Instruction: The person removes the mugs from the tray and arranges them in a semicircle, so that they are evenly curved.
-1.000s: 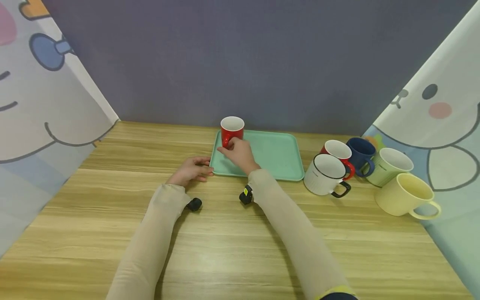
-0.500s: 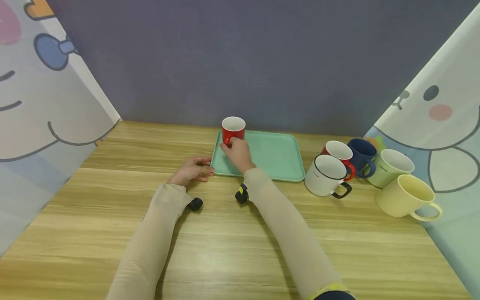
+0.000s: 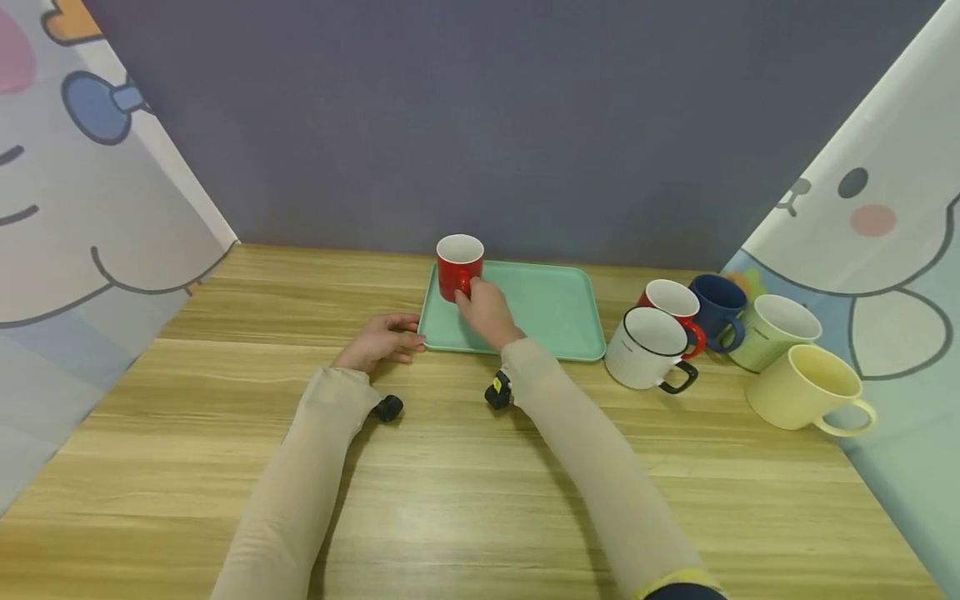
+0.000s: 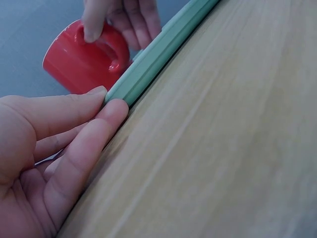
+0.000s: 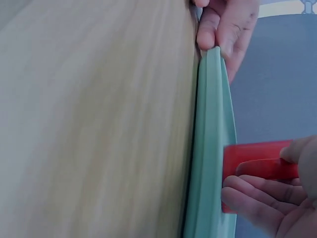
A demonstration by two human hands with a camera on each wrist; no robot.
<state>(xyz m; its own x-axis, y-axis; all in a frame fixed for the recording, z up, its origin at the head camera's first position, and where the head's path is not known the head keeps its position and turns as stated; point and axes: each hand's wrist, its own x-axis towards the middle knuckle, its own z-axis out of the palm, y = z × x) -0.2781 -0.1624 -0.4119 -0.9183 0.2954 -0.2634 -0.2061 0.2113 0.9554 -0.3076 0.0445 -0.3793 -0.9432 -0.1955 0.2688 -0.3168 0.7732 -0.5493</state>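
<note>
A red mug with a white inside stands upright on the left end of the mint-green tray. My right hand holds its handle, the thumb on top and the other fingers below and behind. At the tray's near left corner, my left hand pinches the rim. In the left wrist view, the thumb lies on one side of that corner and a finger on the other. The mug's handle faces the right hand.
Right of the tray stand several mugs: a white one with a black rim, another red one, a dark blue one, a pale green one and a yellow one. A grey wall rises behind the wooden table.
The red mug has turned so its handle points more to the right, and my right hand has swung round with it. My left hand stays at the tray's corner.
</note>
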